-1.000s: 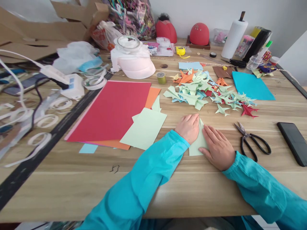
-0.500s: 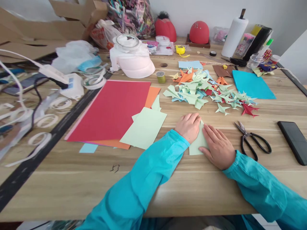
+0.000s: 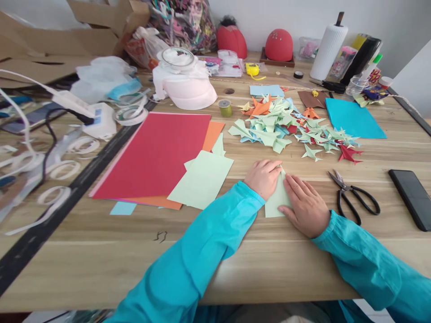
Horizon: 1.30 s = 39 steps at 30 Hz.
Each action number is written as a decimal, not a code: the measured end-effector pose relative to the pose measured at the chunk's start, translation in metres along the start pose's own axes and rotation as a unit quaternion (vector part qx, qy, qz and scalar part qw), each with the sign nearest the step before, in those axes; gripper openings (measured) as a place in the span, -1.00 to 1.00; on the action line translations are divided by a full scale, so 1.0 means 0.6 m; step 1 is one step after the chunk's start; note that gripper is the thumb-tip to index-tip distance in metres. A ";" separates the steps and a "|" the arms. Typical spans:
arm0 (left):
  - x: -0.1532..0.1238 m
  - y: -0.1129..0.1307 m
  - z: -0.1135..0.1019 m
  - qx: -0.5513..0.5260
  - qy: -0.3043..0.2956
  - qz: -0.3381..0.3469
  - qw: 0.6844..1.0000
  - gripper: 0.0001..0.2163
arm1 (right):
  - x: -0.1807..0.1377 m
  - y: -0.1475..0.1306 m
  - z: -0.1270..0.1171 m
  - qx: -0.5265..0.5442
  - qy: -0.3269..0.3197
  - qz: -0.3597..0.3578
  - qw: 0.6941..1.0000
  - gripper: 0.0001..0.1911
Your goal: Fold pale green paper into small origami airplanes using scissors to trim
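Observation:
A pale green folded paper (image 3: pixel 277 199) lies flat on the wooden table (image 3: pixel 101 255) in front of me. My left hand (image 3: pixel 263 177) rests on its left side, fingers curled and pressed down along the fold near the tip. My right hand (image 3: pixel 305 205) lies flat on its right side, fingers stretched out and holding it down. Both arms wear teal sleeves.
Black scissors (image 3: pixel 353 197) and a dark phone (image 3: pixel 410 198) lie to the right. A heap of folded paper shapes (image 3: pixel 289 128) sits beyond my hands. Red, orange and green sheets (image 3: pixel 158 154) lie to the left, a blue sheet (image 3: pixel 353 119) far right. Tape rolls, bags and boxes crowd the back and left.
My left fingers have slid slightly along the fold near the paper's tip. The right hand has stayed put.

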<state>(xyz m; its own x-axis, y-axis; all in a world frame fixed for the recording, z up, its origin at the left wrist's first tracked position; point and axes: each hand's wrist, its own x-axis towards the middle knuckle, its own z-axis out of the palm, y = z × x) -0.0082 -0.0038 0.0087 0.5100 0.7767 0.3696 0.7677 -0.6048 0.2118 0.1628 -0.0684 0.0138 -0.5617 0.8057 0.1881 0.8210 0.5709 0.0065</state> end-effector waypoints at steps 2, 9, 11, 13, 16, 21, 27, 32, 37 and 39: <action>0.000 -0.002 -0.001 -0.011 0.001 0.000 1.000 -0.74 | 0.000 0.000 0.000 0.000 -0.002 0.001 1.000 -0.31; -0.002 -0.001 -0.004 -0.023 -0.013 -0.007 1.000 -0.70 | 0.001 -0.001 -0.002 0.008 -0.007 0.002 1.000 -0.31; -0.002 0.000 -0.005 -0.025 -0.015 -0.008 1.000 -0.69 | 0.002 -0.001 -0.002 0.009 -0.006 0.002 1.000 -0.32; -0.002 0.001 -0.006 -0.027 -0.015 -0.008 0.999 -0.69 | 0.002 -0.001 -0.002 0.010 -0.007 0.002 1.000 -0.32; -0.003 0.001 -0.006 -0.026 -0.016 -0.004 1.000 -0.68 | 0.002 0.000 -0.002 0.011 -0.008 0.003 1.000 -0.32; -0.005 0.000 -0.005 -0.019 -0.015 0.000 1.000 -0.67 | 0.003 0.002 -0.003 0.006 -0.015 -0.001 1.000 -0.31; -0.004 0.000 -0.006 -0.020 -0.017 -0.001 1.000 -0.68 | 0.003 0.002 -0.006 0.012 -0.016 -0.001 1.000 -0.31; -0.004 0.000 -0.007 -0.022 -0.022 -0.002 1.000 -0.67 | 0.004 0.002 -0.007 0.009 -0.025 0.000 1.000 -0.30; -0.006 0.001 -0.010 -0.023 -0.035 0.002 0.999 -0.63 | 0.004 0.003 -0.006 0.001 -0.026 -0.001 1.000 -0.30; -0.006 0.001 -0.011 -0.021 -0.039 0.001 0.999 -0.61 | 0.004 0.003 -0.006 0.000 -0.027 -0.003 1.000 -0.30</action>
<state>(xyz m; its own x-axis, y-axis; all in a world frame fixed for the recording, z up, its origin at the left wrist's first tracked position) -0.0122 -0.0083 0.0136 0.5413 0.7857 0.2995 0.7502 -0.6121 0.2500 0.1637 -0.0661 0.0175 -0.5714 0.8097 0.1342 0.8176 0.5757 0.0073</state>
